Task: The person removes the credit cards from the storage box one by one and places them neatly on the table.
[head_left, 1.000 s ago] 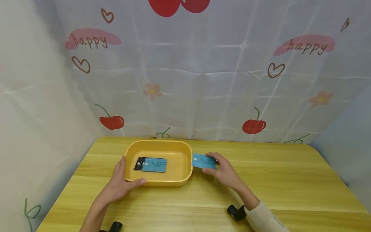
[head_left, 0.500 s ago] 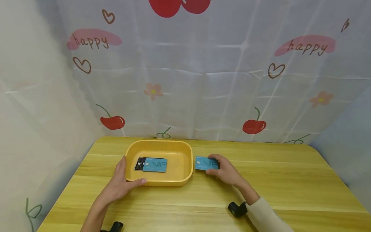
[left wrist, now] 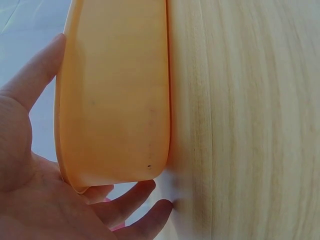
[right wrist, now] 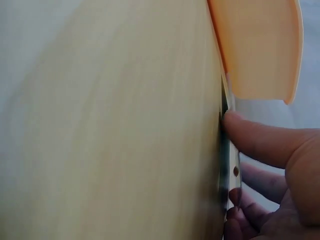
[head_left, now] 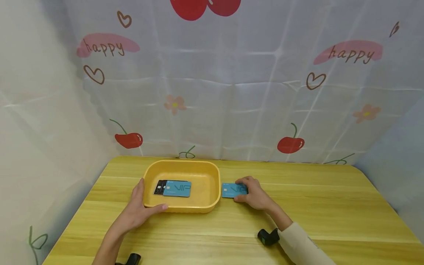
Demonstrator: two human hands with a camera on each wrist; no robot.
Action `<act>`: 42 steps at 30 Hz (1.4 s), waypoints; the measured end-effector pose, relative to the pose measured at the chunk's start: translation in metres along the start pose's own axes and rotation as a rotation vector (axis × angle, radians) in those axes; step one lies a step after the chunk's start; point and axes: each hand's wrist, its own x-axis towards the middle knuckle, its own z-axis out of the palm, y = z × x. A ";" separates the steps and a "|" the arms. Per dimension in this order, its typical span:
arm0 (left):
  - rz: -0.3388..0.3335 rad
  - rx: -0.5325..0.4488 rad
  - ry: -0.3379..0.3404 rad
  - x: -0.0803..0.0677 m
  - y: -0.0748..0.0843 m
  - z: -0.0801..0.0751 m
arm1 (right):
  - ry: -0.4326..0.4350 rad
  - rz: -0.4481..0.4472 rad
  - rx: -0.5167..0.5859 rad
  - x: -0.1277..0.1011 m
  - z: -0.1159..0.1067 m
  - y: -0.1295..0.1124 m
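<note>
My left hand (head_left: 135, 211) holds the left front corner of a yellow plastic basin (head_left: 202, 210). In the left wrist view the thumb lies against the rim and the fingers (left wrist: 125, 205) bend round the end wall. Inside the basin a blue "VIP" card (head_left: 177, 188) overlaps black cards (head_left: 159, 187). Just right of the basin, my right hand (head_left: 256, 195) pinches another blue "VIP" card (head_left: 230, 190) by its right part, thumb at the near edge and fingers at the far edge. It lies flat at the tabletop; the right wrist view sees it edge-on, so contact beneath is unclear.
A wooden table (head_left: 318, 206) carries everything. Black wrist devices, one by the right sleeve (head_left: 268, 237) and one by the left forearm (head_left: 133, 258), sit low over the front of the table. A printed white curtain (head_left: 228, 121) hangs along the back edge.
The right hand has lowered the blue card from beside the basin's rim to the tabletop, moving it slightly right and towards me. The left hand and the basin have stayed put.
</note>
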 end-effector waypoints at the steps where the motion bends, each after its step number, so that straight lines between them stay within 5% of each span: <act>1: -0.001 -0.001 0.000 0.000 0.000 0.000 | 0.004 0.004 -0.012 0.000 0.001 0.000; 42: -0.010 0.003 0.001 0.000 0.001 -0.001 | 0.029 0.015 -0.044 0.001 0.001 0.003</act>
